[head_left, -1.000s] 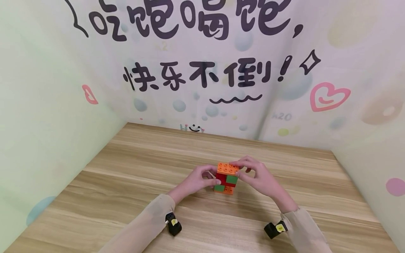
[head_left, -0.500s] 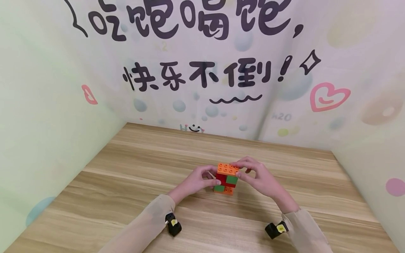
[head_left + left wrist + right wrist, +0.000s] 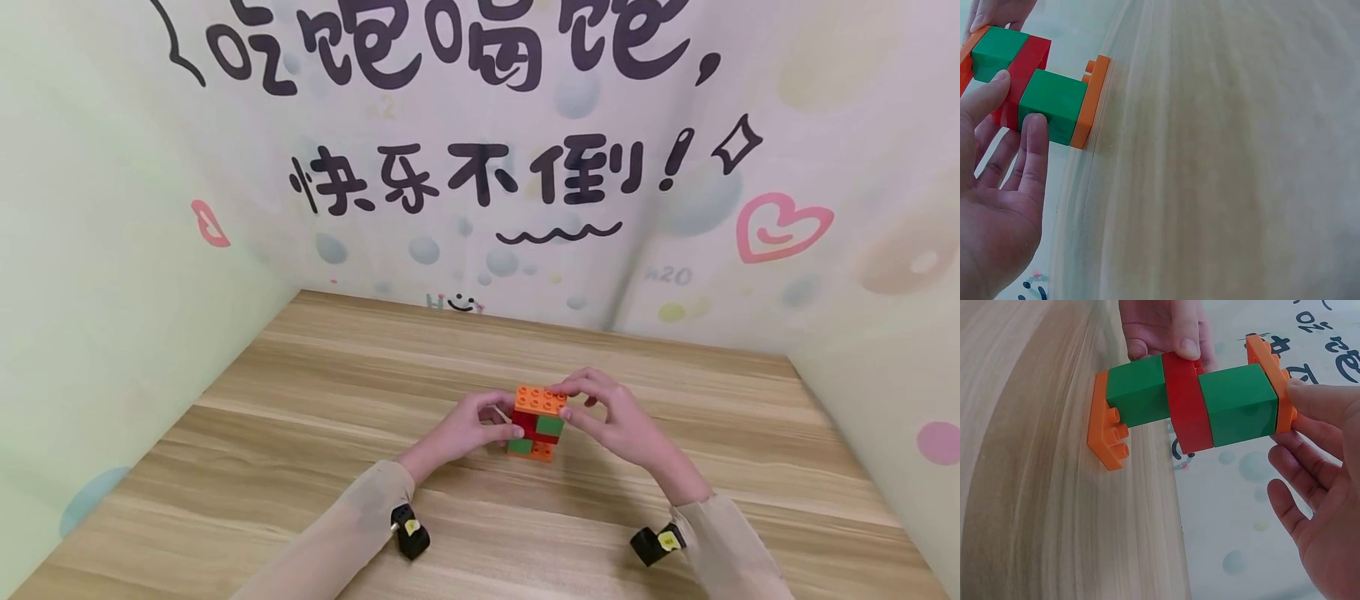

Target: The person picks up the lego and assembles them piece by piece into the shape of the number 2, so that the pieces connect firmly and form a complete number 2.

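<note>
In the head view a stack of toy building bricks stands upright on the table, an orange studded plate [image 3: 534, 400] on top. Below that plate come a green brick [image 3: 1238, 400], a red brick [image 3: 1188, 406], a second green brick [image 3: 1052, 103] and a lower orange plate [image 3: 1092, 100] at the bottom. The green bricks sit at opposite ends of the red one. My left hand [image 3: 474, 427] grips the stack from the left, thumb on the red brick. On the right, my right hand [image 3: 613, 421] pinches the top orange plate between thumb and fingers.
The wood-grain table [image 3: 360, 358] runs back to a printed cloth wall [image 3: 465, 267], with more cloth on both sides. A black wrist camera [image 3: 411, 533] sits at the left sleeve, another black camera [image 3: 654, 543] at the right.
My right wrist has shifted very slightly to the right. Both hands keep the same hold, and the brick stack stays in place.
</note>
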{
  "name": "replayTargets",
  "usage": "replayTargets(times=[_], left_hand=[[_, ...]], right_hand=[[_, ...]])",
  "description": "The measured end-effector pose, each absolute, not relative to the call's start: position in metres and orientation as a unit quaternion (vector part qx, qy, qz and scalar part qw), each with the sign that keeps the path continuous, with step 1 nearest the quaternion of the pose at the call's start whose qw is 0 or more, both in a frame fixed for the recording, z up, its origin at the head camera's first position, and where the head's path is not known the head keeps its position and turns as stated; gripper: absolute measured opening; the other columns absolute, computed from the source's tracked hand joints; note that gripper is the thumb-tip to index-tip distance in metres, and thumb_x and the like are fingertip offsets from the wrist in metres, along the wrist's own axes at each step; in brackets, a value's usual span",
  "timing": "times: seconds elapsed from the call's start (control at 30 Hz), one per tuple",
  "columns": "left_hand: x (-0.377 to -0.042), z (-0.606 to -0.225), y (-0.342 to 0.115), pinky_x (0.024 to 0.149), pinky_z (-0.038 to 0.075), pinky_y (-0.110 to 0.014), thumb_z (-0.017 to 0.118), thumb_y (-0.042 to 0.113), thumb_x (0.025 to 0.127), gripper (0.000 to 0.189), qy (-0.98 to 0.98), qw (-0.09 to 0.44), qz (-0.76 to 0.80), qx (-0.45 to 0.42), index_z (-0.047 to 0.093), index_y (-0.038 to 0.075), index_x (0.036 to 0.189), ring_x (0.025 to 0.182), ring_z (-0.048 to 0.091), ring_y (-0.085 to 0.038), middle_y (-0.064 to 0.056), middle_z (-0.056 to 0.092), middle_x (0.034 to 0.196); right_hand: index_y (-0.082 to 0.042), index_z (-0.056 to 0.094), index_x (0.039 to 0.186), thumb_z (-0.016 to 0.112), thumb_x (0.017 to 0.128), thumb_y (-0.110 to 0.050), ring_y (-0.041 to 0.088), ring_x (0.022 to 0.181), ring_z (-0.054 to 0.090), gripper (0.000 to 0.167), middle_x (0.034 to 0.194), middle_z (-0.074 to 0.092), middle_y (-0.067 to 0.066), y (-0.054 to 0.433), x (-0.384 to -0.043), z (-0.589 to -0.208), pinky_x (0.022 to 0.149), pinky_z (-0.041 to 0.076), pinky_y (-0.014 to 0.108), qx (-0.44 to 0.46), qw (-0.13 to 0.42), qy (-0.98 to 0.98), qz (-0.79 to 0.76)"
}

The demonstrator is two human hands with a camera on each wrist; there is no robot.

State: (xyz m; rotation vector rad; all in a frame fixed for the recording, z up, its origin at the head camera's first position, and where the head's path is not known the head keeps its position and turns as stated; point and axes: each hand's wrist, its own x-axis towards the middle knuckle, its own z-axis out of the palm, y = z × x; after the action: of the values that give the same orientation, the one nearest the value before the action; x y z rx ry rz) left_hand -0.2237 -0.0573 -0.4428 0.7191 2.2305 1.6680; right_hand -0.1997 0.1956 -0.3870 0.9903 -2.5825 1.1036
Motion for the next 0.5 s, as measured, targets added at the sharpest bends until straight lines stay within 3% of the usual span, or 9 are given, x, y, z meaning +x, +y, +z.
replayTargets(times=[0.5], left_hand=[[-0.2223,-0.4427,-0.0572,0.074,0.061,-0.038,0.073,0.014,0.089,0.032,0.768,0.129,0.578,0.243,0.066,0.007,0.12,0.08,0.063,-0.011,-0.015,0.067,0.109]], right_hand=[[-0.025,0.071,0.113,0.074,0.089,-0.021,0.008,0.099,0.056,0.024,0.109,0.068,-0.008,0.1956,-0.1999,-0.3811,0.081,0.049,0.028,0.308,0.084,-0.879,0.354]])
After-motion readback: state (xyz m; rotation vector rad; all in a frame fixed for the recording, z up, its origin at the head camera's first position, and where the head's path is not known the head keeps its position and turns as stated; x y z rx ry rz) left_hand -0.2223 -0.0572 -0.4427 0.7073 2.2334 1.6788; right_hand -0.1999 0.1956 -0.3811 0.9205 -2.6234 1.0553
